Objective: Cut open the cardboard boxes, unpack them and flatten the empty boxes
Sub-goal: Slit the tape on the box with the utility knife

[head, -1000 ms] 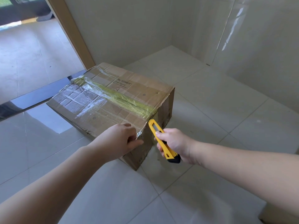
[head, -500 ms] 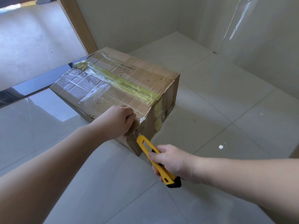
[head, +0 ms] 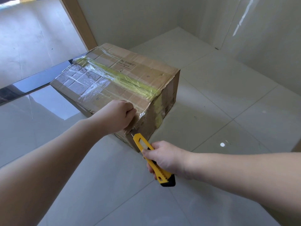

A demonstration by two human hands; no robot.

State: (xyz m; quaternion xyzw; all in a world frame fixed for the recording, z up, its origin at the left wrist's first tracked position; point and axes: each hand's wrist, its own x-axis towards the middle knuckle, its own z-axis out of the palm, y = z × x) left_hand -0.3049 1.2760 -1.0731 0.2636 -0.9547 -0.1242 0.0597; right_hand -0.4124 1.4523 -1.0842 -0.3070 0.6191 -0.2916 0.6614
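1. A taped cardboard box [head: 123,82] sits on the tiled floor [head: 228,98] in the middle of the frame, closed, one corner turned toward the camera.
2. Yellow-green tape [head: 130,79] runs along the seam of the lid from upper left to the right edge and down the right-hand face; crinkled clear tape [head: 84,77] covers the left part of the lid.
3. A small printed label [head: 127,64] lies on the lid toward the far side; its text is too small to read.
4. The left hand [head: 117,118] rests at the near corner of the box, just left of centre — its fingers [head: 130,110] are curled tight into the top edge there, gripping the cardboard or the loose tape; which one I cannot tell.
5. The right hand [head: 164,159], lower right of centre, has its fingers wrapped round the handle of a yellow knife [head: 145,144] with a black butt end.
6. The knife points up and to the left — its tip meets the near vertical corner of the box just beneath the left hand; the blade itself is hard to make out.
7. A wooden door frame [head: 79,23] rises at upper left, with a dark threshold strip [head: 37,79] behind the box.
8. Pale walls [head: 130,18] fill the top of the frame.
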